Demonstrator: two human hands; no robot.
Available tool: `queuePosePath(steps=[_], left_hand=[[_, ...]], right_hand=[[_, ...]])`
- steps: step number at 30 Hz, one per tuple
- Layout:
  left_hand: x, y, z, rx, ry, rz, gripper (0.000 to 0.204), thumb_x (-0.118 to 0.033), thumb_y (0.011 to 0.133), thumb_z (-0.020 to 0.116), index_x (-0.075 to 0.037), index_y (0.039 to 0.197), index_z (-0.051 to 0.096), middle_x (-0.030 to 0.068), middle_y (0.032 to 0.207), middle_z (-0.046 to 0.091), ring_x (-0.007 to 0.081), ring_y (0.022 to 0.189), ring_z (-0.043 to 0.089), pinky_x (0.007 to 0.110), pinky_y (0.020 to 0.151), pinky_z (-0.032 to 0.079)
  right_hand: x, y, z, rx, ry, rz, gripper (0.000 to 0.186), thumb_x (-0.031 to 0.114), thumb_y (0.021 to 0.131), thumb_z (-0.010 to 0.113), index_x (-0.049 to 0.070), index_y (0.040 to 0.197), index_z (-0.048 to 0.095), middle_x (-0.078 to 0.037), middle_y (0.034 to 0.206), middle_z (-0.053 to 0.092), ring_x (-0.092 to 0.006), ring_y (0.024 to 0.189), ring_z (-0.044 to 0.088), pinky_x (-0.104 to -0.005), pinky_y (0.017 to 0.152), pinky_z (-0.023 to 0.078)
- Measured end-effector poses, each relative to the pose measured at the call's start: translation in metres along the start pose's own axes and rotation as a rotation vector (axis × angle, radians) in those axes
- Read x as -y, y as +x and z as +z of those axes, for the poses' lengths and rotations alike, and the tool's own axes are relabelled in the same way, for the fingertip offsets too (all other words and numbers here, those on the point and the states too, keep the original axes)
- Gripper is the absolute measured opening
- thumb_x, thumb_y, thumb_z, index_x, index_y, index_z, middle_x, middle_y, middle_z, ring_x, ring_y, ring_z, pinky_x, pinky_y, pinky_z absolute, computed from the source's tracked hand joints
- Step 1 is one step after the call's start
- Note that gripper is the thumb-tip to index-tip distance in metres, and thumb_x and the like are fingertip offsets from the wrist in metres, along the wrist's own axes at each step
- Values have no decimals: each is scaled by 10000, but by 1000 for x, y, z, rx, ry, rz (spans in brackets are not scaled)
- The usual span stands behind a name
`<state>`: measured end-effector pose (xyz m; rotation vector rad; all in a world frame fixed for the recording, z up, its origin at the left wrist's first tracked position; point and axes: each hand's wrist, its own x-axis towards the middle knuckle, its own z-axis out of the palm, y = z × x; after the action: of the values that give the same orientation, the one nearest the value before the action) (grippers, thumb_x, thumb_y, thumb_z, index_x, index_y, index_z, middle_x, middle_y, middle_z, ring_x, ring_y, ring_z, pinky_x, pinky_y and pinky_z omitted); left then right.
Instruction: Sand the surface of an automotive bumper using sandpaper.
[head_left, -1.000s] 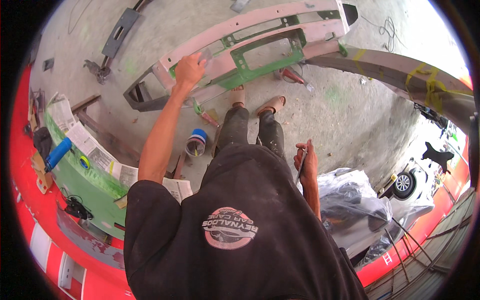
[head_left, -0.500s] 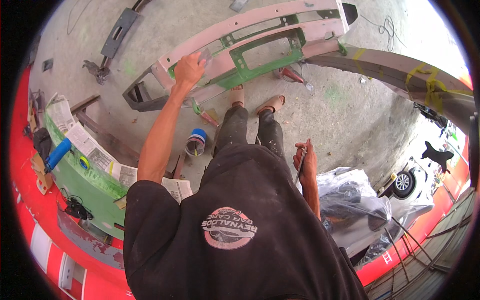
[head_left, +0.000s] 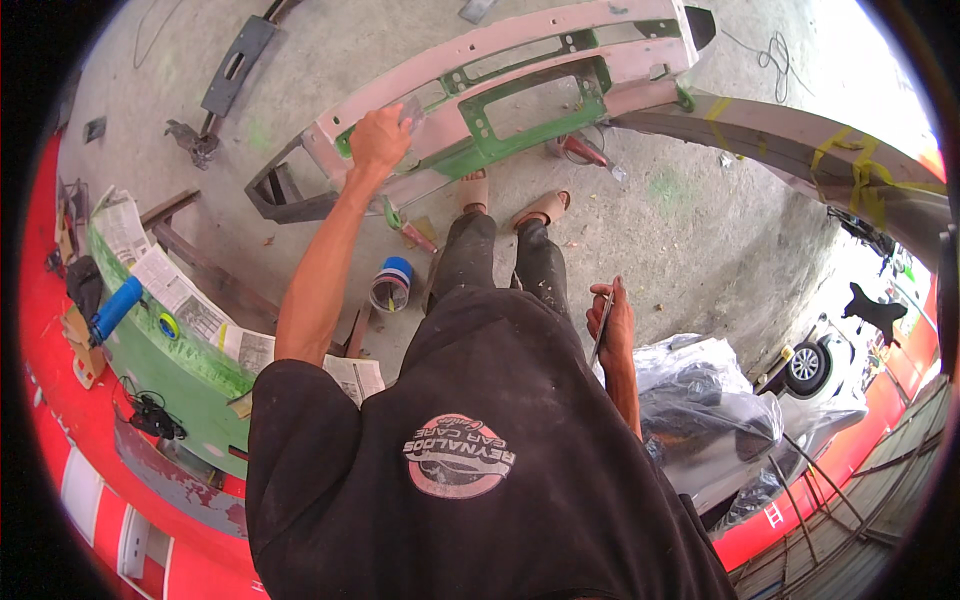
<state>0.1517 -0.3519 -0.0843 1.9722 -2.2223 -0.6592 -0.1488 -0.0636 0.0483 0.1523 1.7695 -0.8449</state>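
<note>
Bumper point(head_left: 443, 135) stretches across the top of the view, slanting up to the right over the concrete floor point(head_left: 690, 240), pink with green around its slots and its large cut-out. The left hand point(head_left: 378, 140) is at the bumper's left part, its back facing up and its fingers bent over the pink surface. A grey blur shows just past the fingertips, and I cannot tell whether the hand grips anything there. The right hand point(head_left: 619, 325) hangs well apart from the bumper, out past the right hip, its fingers curled around a thin dark tool point(head_left: 602, 330). Two feet in sandals point(head_left: 542, 208) stand just below the bumper's lower edge, and a tub point(head_left: 391, 285) with blue on its rim sits near the left leg. On the left, newspaper point(head_left: 180, 288) lies along a green panel point(head_left: 160, 370), near a blue cylinder point(head_left: 118, 308) and a tape ring point(head_left: 168, 326). On the right, a long grey panel point(head_left: 770, 135) with yellow tape reaches toward the bumper's right end; lower down, clear plastic point(head_left: 690, 385) is bunched near a wheel point(head_left: 807, 368)
</note>
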Motion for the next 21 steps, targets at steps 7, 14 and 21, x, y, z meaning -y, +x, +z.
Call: queuePosePath(steps=[7,14,21], left_hand=[[-22,2,19,-6,76,97,193,-241,794,624,-53,835,627,186,817,656,416,800,638,527,691,504],[-3,22,6,24,58,-133,190,-211,784,680,-43,872,659,187,822,674,370,805,660,477,692,529],[57,0,6,11,-1298,-706,396,-102,786,732,68,1119,602,85,872,682,201,751,671,346,674,544]], right_hand=[[3,2,3,-12,-11,8,516,531,953,465,24,971,557,62,531,286,-47,407,262,-227,371,176],[4,7,3,21,10,6,506,528,957,456,32,966,554,64,535,283,-47,408,260,-227,374,170],[9,7,6,15,3,-3,491,519,965,442,42,957,558,67,531,277,-47,402,255,-223,373,176]])
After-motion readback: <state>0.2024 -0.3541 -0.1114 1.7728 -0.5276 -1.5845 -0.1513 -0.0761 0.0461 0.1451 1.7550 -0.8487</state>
